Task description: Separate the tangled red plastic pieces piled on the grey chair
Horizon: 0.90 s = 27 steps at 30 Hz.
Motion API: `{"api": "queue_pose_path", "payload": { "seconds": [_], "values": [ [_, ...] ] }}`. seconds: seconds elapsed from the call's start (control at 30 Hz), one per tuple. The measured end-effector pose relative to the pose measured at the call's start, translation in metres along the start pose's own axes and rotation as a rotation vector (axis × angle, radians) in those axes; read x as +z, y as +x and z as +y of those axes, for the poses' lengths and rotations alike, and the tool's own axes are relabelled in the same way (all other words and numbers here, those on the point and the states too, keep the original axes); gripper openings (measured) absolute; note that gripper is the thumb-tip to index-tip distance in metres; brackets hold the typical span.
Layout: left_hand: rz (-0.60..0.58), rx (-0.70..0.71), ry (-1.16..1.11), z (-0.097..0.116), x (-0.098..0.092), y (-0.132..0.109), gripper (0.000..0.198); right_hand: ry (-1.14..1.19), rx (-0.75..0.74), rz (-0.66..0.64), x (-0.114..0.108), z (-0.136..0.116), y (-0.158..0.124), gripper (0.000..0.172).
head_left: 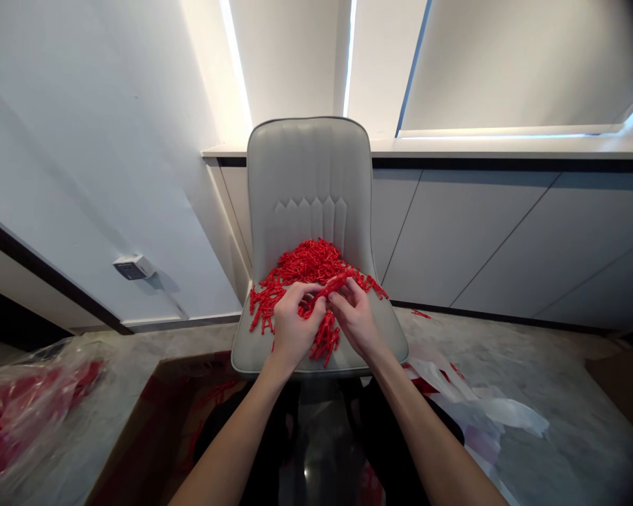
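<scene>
A heap of small, thin red pieces point(311, 261), glossy and twisted-looking, is piled on the seat of a grey padded chair point(309, 158). Just above the heap's front part, my left hand point(297, 313) and my right hand point(356, 313) come together. Between them they pinch a red strip point(333, 284), its ends held in the fingers of each hand. Whether it is one piece or several joined cannot be made out. More red pieces point(325, 341) lie below my hands near the seat's front edge.
An open cardboard box point(152, 422) with red bits inside stands on the floor at the left, beside clear plastic wrapping point(42, 393) over something red. White sheets point(506, 414) lie at the right. Behind the chair runs a low cabinet point(485, 232).
</scene>
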<state>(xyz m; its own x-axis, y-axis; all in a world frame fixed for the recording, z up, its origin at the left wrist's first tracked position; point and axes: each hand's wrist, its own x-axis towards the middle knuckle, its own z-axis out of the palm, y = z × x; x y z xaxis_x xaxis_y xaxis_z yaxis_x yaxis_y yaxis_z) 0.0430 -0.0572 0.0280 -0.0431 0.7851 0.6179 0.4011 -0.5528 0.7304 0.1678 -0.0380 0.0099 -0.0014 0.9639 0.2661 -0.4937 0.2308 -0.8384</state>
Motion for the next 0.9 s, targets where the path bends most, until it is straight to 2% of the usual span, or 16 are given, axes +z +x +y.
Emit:
{"api": "queue_pose_path", "payload": {
  "seconds": [0.2, 0.47, 0.9],
  "values": [
    [-0.032, 0.011, 0.006, -0.004, 0.000, 0.000, 0.005, -0.036, -0.065, -0.063, -0.005, -0.003, 0.000, 0.022],
    [-0.064, -0.029, -0.051, -0.005, 0.003, -0.001, 0.005, -0.118, -0.147, 0.012, -0.003, -0.004, 0.002, 0.018],
    [-0.049, -0.101, -0.133, -0.003, 0.005, -0.004, 0.009, -0.180, -0.145, 0.047, 0.006, -0.009, -0.002, 0.017]
  ]
}}
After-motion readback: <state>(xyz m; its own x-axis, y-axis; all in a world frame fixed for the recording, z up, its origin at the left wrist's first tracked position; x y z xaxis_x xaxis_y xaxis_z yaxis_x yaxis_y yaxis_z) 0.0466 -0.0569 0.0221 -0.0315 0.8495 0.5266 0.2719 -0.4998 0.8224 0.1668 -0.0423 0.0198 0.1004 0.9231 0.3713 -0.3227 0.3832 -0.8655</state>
